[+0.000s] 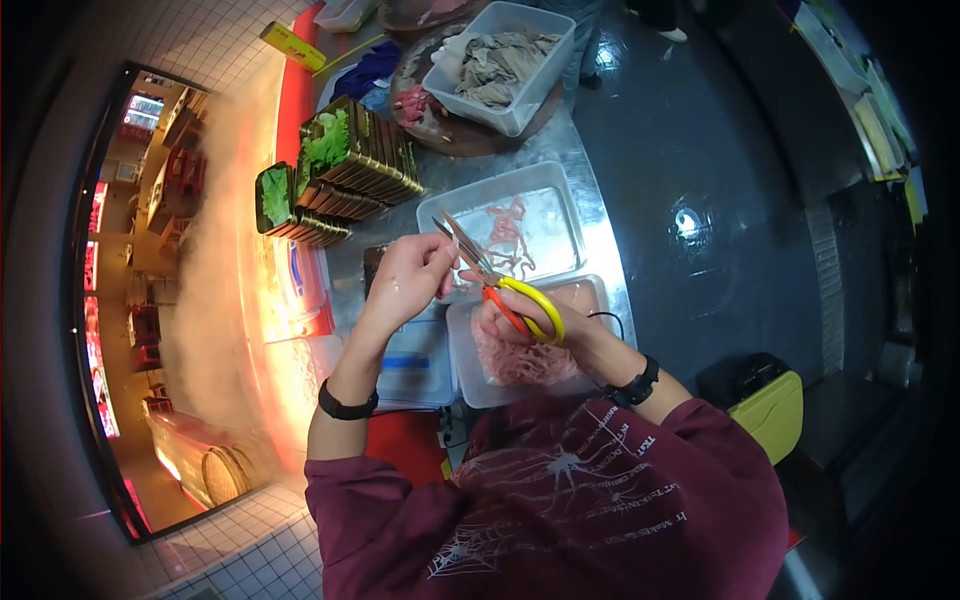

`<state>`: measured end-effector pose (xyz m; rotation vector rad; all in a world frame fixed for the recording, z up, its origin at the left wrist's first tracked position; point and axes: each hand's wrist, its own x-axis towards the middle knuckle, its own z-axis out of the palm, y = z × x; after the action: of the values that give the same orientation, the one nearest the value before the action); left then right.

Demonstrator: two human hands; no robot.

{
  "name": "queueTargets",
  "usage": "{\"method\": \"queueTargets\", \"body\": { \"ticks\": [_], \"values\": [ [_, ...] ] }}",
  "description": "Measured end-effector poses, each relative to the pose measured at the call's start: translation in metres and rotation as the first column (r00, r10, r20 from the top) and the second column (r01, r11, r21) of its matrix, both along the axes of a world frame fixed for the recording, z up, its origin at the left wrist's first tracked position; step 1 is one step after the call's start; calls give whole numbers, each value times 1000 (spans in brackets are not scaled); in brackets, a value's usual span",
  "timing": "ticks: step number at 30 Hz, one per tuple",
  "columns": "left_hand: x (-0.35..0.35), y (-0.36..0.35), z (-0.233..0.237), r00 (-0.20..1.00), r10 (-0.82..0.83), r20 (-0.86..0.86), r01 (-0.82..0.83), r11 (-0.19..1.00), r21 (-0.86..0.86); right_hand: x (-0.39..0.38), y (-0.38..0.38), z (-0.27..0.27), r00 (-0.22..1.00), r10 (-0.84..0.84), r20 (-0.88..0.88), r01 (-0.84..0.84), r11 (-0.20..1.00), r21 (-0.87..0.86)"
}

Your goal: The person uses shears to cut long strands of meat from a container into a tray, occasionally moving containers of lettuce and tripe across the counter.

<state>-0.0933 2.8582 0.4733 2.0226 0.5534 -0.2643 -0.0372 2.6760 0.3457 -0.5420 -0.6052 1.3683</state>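
Grasping scissors (541, 312): right hand (507, 318), above tub (462, 372) of pink meat (528, 362) | left hand (403, 280): curled closed beside blades, contents unclear

Dark glossy floor (700, 290) right; tiled wall (235, 45) left, wide window (150, 300) (orange glow (278, 300) beside).

The far box (548, 207) had an open top, so a hand could dip in from above on its far side. At its near side, the left hand (405, 277), the right hand (515, 315) and the scissors (495, 280) got in the way. The right hand also blocked part of the near box (459, 350). Tall stacks of trays (375, 170) made a wall on the left. A big tub (480, 108) blocked the far end. A thin strip of metal table (600, 205) gave room on the right.
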Motion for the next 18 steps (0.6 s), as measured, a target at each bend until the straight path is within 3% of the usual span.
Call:
{"method": "queueTargets", "body": {
  "ticks": [5, 9, 14, 18],
  "values": [
    [1, 6, -9, 999, -22, 37, 18, 995, 102, 8, 5, 16, 972, -102, 211, 120, 990, -78],
    [-1, 10, -10, 999, 16, 31, -19, 995, 98, 11, 3, 22, 960, -56, 274, 107, 979, -174],
    [-3, 14, -18, 999, -48, 6, 48, 998, 37, 7, 5, 20, 938, -123, 325, 170, 978, -121],
    [-5, 0, -24, 997, -82, -10, 82, 996, 41, 14, 12, -6, 958, -87, 274, 94, 995, -14]
  ]
}}
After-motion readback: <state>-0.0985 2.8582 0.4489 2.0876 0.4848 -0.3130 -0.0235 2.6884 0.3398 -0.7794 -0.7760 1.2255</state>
